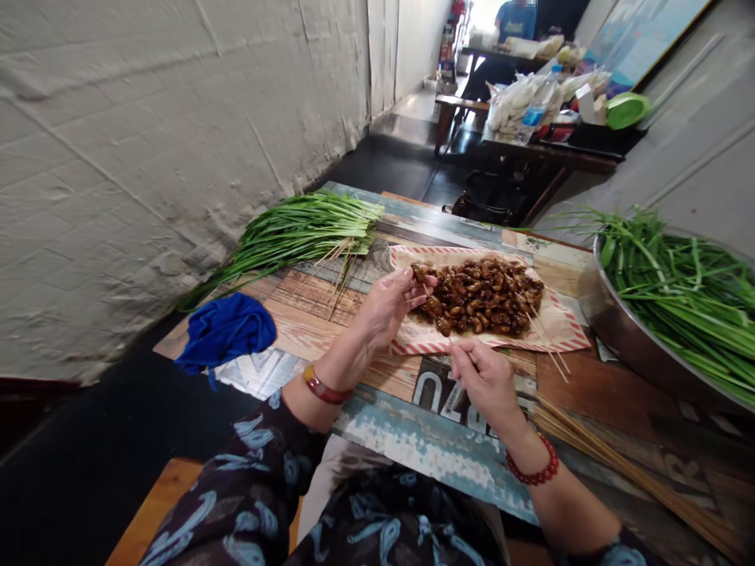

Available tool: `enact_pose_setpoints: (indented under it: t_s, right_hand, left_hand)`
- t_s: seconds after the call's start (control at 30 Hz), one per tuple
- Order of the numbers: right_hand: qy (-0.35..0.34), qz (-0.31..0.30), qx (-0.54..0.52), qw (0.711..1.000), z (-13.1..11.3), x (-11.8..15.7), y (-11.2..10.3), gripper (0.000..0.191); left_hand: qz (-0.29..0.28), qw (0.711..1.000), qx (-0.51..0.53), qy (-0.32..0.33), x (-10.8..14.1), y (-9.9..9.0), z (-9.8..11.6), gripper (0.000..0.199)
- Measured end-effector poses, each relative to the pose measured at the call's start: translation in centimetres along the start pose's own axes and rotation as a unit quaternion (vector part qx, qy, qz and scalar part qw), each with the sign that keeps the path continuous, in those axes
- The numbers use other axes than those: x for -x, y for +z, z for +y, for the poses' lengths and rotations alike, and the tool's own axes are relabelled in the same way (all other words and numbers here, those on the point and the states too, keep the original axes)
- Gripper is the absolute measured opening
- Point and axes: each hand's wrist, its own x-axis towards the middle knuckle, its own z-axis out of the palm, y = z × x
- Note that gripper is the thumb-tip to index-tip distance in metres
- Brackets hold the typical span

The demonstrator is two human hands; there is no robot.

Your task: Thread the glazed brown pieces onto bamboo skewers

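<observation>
My left hand (392,303) is closed, with thumb and fingers pinching a glossy brown pupa-like morsel (420,272) at the left end of a heap of similar morsels (487,295). Closer to me, my right hand (484,377) grips the lower end of a thin bamboo skewer (451,339). Brown morsels are threaded on this skewer, which slants up toward my left fingers; its tip is hard to make out. Under the heap lies paper with a red-and-white striped border (566,334). Two skewer ends (557,358) stick out at the heap's right side.
Green chives (295,228) lie at the table's far left, with thin sticks beside them. A blue cloth (227,332) is near the left edge. At right are a metal basin (625,346) of greens and loose bamboo skewers (625,464). Behind, a person (516,20) is near another laden table.
</observation>
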Motion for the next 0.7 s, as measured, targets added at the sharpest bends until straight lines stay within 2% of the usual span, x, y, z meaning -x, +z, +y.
enact_pose_setpoints:
  t_s: [0.3,0.5,0.7]
  right_hand:
    - [0.001,-0.005,-0.005,1.0,0.05,0.17,0.15,0.026]
    - [-0.009,0.0,0.01,1.0,-0.07,0.25,0.05,0.025]
    - [-0.027,0.008,0.036,0.999,0.02,0.38,-0.1,0.023]
  left_hand:
    - [0.001,1.0,-0.003,0.016,0.35,-0.03,0.24,0.031]
    - [-0.012,1.0,0.006,0.02,0.35,0.06,0.29,0.042]
    - [-0.015,1.0,0.003,0.023,0.35,0.15,0.25,0.034]
